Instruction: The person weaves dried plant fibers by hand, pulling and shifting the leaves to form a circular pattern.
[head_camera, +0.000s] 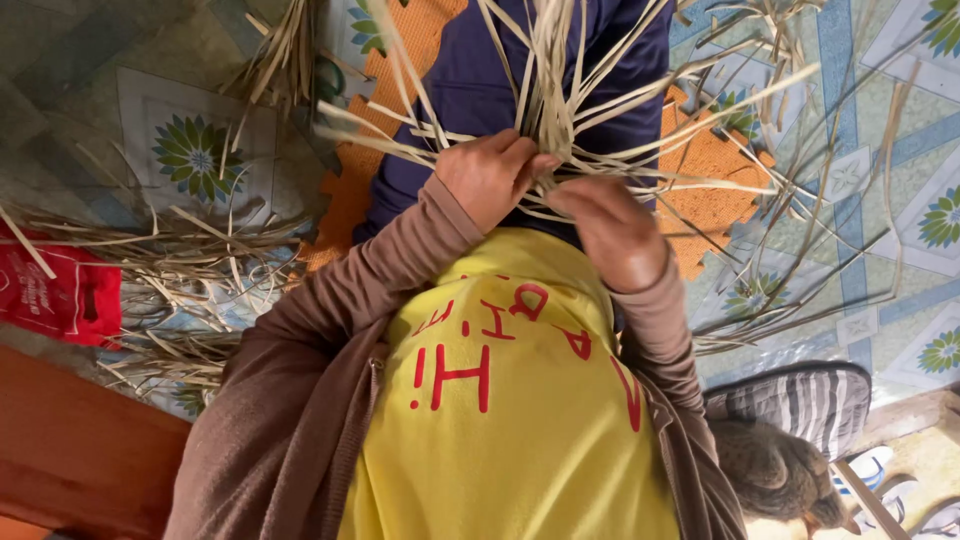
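Both my hands work in front of my chest on a bundle of pale dried leaf strips that fan out upward and sideways. My left hand is closed on the strips where they cross, thumb pressed against the knot of the weave. My right hand sits just below and right of it, fingers curled around the same crossing point. The two hands touch. Brown sleeves cover both arms over a yellow shirt with red print. The strips lie over my dark blue lap.
Loose dried strips are piled on the patterned floor mat at left, beside a red bag. Orange foam tiles lie under my legs. A grey striped cat and striped cloth sit at lower right. Wooden furniture stands lower left.
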